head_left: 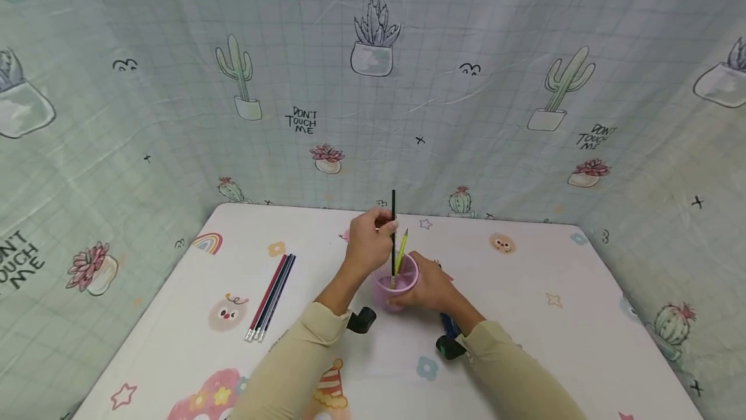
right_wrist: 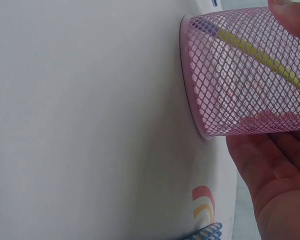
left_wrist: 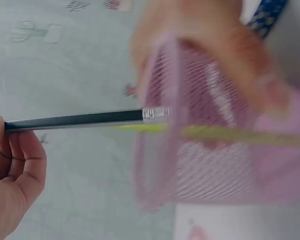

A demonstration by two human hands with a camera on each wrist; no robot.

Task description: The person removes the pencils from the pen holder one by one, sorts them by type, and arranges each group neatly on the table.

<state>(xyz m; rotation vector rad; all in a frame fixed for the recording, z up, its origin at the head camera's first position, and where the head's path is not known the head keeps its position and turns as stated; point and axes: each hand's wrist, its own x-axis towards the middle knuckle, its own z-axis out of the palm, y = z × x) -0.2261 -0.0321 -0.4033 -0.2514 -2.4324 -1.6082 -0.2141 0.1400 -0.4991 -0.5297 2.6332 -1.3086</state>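
Note:
My left hand (head_left: 370, 241) pinches a black pencil (head_left: 393, 203) near its upper end and holds it upright over a pink mesh pencil cup (head_left: 381, 300). In the left wrist view, the silver ferrule (left_wrist: 152, 114) of that pencil points down at the cup's rim, and its eraser end is hidden by the rim. My right hand (head_left: 430, 284) grips the cup round its side, with the thumb on the near wall and the fingers behind. A yellow-green pencil (right_wrist: 260, 56) leans inside the cup, its tip up and its blue end at the bottom.
Several pencils (head_left: 271, 297), red and dark, lie side by side on the white patterned table (head_left: 524, 355) at the left. A dark blue patterned object (head_left: 449, 326) lies beneath my right wrist, partly hidden. A cactus-print cloth (head_left: 425, 103) hangs behind the table.

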